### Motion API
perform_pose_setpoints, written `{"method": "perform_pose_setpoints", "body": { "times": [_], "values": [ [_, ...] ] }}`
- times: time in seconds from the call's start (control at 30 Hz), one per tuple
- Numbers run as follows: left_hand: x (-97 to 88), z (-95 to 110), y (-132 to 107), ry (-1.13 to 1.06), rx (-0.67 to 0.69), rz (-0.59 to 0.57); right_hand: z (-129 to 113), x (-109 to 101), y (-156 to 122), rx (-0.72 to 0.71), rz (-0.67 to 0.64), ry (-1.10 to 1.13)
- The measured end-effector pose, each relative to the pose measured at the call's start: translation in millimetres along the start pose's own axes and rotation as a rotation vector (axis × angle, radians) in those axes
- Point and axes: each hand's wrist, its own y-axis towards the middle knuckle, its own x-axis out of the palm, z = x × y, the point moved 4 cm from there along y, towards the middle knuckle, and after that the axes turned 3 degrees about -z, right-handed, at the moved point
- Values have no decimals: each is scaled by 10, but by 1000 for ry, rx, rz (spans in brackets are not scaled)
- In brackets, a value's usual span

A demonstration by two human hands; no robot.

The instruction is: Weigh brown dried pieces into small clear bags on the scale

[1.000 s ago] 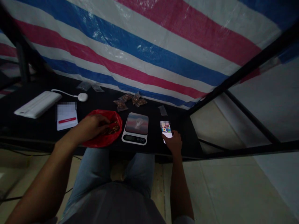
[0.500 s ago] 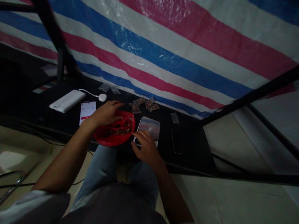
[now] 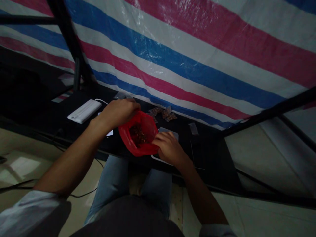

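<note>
Both my hands grip a red plastic bag (image 3: 128, 136) by its rim, and its mouth gapes up towards me. Inside lie many small brass-coloured metal pieces (image 3: 140, 133), too small to name. My left hand (image 3: 125, 110) is closed on the far left edge of the bag. At the right edge, my right hand (image 3: 166, 144) pinches the plastic, fingers curled. Under and behind my right hand lies a flat device with a pale, shiny top plate (image 3: 172, 134), like a small scale, partly covered by that hand.
Several small clear bags of brassy pieces (image 3: 169, 113) lie at the back of the black table (image 3: 214, 154). An empty-looking clear bag (image 3: 194, 128) is to their right. On the left sits a white power bank (image 3: 84, 111) with a cable. A striped sheet (image 3: 172, 65) hangs behind.
My hands have taken hold of the red bag's rim, lifting and opening it. The bag has moved right, and my right hand has left the flat device's front for the bag. The view has shifted slightly.
</note>
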Motion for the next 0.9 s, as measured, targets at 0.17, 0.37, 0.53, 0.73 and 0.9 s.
{"method": "perform_pose_setpoints", "body": {
  "times": [0.17, 0.37, 0.53, 0.73, 0.9],
  "values": [
    [177, 108, -110, -52, -6, -40, -81, -198, 3, 35, -3, 54],
    [341, 189, -72, -271, 6, 24, -290, 31, 551, 15, -77, 144],
    [447, 212, -132, -253, -75, 179, -165, 434, 867, 125, -112, 115],
    [679, 470, -388, -446, 84, 162, 1, 533, 920, 79, -148, 175],
    [1000, 386, -466, -383, -99, -126, 58, 483, 874, 61, -130, 229]
  ]
}}
